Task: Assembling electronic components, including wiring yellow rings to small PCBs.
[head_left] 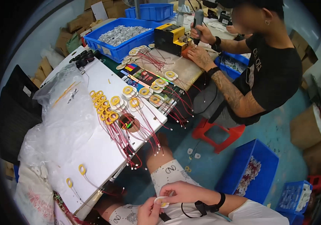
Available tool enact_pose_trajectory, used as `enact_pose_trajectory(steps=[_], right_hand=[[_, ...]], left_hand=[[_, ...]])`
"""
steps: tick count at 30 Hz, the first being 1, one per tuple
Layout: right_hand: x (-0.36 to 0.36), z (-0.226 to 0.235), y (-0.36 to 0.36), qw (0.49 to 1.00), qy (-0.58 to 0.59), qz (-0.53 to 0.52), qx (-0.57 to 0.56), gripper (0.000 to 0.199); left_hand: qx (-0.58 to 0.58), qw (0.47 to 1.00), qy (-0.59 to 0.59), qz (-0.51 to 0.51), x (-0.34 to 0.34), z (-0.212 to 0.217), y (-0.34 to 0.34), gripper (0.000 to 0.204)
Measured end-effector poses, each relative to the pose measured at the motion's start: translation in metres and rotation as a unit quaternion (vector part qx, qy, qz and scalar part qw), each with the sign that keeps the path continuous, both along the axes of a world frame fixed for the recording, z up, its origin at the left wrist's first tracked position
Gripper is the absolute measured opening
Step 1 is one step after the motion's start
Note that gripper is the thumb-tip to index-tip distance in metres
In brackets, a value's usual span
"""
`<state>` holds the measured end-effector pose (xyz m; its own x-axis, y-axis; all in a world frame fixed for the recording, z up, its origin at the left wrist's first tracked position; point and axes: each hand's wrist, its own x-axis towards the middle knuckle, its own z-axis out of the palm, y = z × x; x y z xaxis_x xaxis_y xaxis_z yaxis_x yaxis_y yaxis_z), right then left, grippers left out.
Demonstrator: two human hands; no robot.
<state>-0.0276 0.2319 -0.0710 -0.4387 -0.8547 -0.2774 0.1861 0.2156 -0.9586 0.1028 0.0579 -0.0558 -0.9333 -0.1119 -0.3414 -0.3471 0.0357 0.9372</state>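
**Both hands on one small coil disc, low over my lap**

I see my left hand (pixel 149 213) and right hand (pixel 184 193) meeting over my lap, both pinching one small white disc with a yellow coil (pixel 162 202) between the fingertips. Up and to the left of them, the white tabletop (pixel 93 150) carries a cluster of yellow coils with red wires (pixel 106 108). Beyond my right hand, a blue bin (pixel 252 172) stands on the floor. Further off, another person's hand (pixel 202 33) holds a tool upright.
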Motion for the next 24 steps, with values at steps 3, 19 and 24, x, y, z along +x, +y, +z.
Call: enact_pose_trajectory(steps=[3, 19, 24], right_hand=[[-0.011, 0.001, 0.007, 0.999, -0.022, 0.022, 0.031, 0.021], [-0.103, 0.086, 0.066, 0.988, -0.063, -0.137, 0.027, 0.020], [-0.097, 0.069, 0.027, 0.995, -0.057, -0.079, 0.020, 0.020]], left_hand=[[0.040, 0.999, -0.010, -0.031, -0.009, -0.002, -0.002, 0.026], [-0.197, 0.974, -0.062, -0.094, 0.039, -0.134, -0.081, 0.036], [-0.064, 0.981, -0.182, 0.010, 0.055, -0.160, -0.099, 0.039]])
